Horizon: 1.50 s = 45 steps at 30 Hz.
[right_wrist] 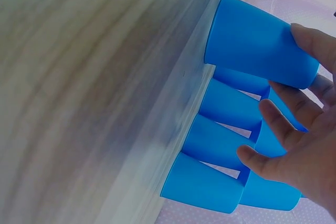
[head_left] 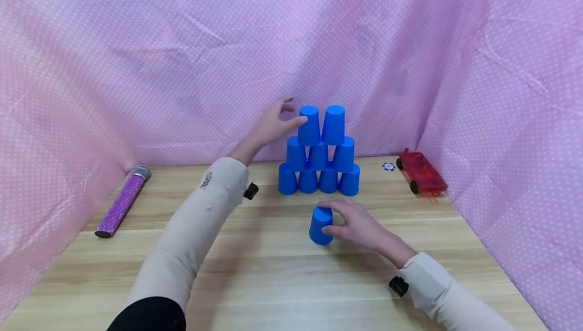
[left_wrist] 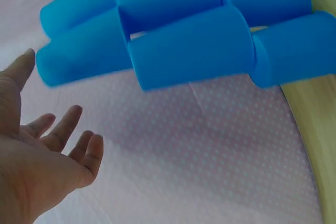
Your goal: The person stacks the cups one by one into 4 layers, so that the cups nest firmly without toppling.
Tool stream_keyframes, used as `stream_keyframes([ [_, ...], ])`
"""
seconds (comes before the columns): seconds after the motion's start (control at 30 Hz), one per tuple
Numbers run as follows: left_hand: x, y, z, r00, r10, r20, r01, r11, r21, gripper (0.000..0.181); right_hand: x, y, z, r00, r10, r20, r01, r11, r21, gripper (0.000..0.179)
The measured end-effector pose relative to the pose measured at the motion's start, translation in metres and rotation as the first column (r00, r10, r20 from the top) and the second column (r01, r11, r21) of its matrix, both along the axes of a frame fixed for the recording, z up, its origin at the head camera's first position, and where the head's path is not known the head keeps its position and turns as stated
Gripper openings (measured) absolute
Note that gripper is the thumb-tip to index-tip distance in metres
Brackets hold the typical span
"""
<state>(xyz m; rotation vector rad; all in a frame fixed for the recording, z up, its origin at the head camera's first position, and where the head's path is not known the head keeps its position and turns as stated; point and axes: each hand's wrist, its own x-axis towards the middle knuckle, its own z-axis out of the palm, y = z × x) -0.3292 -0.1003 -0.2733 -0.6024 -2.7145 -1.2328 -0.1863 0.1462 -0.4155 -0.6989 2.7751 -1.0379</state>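
Upside-down blue cups form a three-tier pyramid, with several cups along the bottom (head_left: 307, 182), three in the middle (head_left: 317, 157) and two on top. At the upper left cup (head_left: 309, 131), my left hand (head_left: 272, 123) has its fingers spread and holds nothing. Its thumb (left_wrist: 20, 69) is right beside that cup's closed end; I cannot tell whether they touch. In front of the pyramid, a single upside-down blue cup (head_left: 320, 231) stands on the table. My right hand (head_left: 360, 223) pinches this cup near its top between thumb and fingers, its other fingers extended in the right wrist view.
The wood-grain table (head_left: 273, 280) is backed by pink dotted cloth (head_left: 255, 42). On the left lies a purple glittery microphone (head_left: 122, 203). A red toy car (head_left: 421, 173) and a small black-and-white chip (head_left: 388, 167) are to the pyramid's right.
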Motion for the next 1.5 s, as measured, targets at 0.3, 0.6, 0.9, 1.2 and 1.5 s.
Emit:
stream_keyframes([
  [0.3, 0.000, -0.059, -0.046, 0.973, -0.091, 0.210, 0.094, 0.996, -0.002, 0.074, -0.001, 0.001, -0.001, 0.999, 0.025, -0.023, -0.024, 1.000, 0.008, 0.058],
  [0.6, -0.003, -0.060, -0.119, 0.913, -0.094, 0.396, 0.143, 0.985, -0.094, 0.078, 0.000, -0.001, 0.000, 1.000, 0.002, -0.015, -0.002, 1.000, 0.009, 0.058],
  [0.9, -0.007, -0.051, -0.148, 0.913, -0.139, 0.384, 0.172, 0.984, -0.053, 0.070, -0.001, -0.002, 0.000, 1.000, -0.005, 0.001, 0.005, 1.000, 0.009, 0.060],
  [1.2, -0.004, -0.048, -0.157, 0.911, -0.089, 0.402, 0.124, 0.990, -0.064, 0.067, -0.004, -0.001, -0.001, 1.000, -0.005, 0.001, 0.005, 1.000, 0.014, 0.061],
  [1.5, -0.005, -0.044, -0.161, 0.916, -0.077, 0.395, 0.116, 0.991, -0.074, 0.069, -0.003, 0.010, 0.033, 1.000, -0.026, 0.002, 0.026, 1.000, -0.017, 0.065],
])
